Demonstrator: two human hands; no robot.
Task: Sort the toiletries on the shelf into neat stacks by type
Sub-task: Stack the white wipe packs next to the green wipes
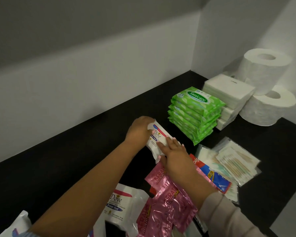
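- We see the left hand [138, 129] curled in a grip round the far end of a white Dove packet [156, 140], fingers wrapped over its top edge.
- The right hand [173, 156] lies on the packet's near end with straight, spread fingers pressing flat, so it clasps nothing.
- The packet rests on the black shelf [75, 159], set slantwise, just left of the stack of green Sanicare wipes [196, 113].
- Touching the wipes' right side stands a stack of white tissue packs [229, 96], and beside that two toilet rolls [265, 86], one leaning on the other.
- Under the right wrist we find pink Keratin sachets [164, 202] in a loose heap, overlapping.
- Right of them lie a red and blue toothpaste packet [212, 175] and clear bags of cotton buds [236, 161], fanned untidily.
- Near the lower edge sits another Dove pack [118, 206], partly under the left forearm, with a further white packet [17, 224] at the bottom left corner.
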